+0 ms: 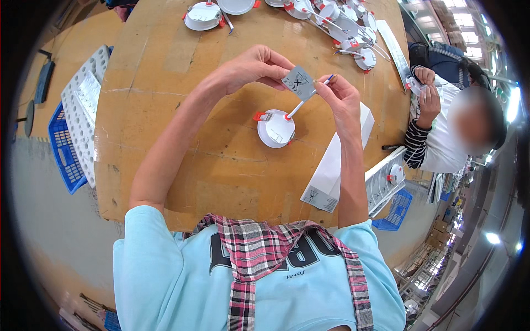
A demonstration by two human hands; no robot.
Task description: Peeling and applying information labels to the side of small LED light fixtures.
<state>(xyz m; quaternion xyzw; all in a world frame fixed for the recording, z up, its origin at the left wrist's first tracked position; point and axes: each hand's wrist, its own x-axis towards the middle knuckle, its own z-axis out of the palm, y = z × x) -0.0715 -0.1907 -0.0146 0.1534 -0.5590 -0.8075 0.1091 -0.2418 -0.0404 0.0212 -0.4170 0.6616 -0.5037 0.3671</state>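
Note:
A round white downlight (271,131) with red-tipped spring clips sits on the wooden table in front of me. Its white cable (296,109) rises from a red grommet toward my hands. Between finger and thumb, my left hand (255,67) pinches the edge of a silver-grey label (298,83) with dark printing. The label lies against the cable, close to its end. My right hand (340,102) is closed on the cable near its bare coloured wires. Whether the right fingers also touch the label is hard to tell.
A white strip with grey labels (322,199) lies beside my right forearm. More downlights (348,25) are heaped at the far right. A co-worker (441,121) handles a small part at the right. Blue crates (65,146) stand left, and a white rack (385,182) right.

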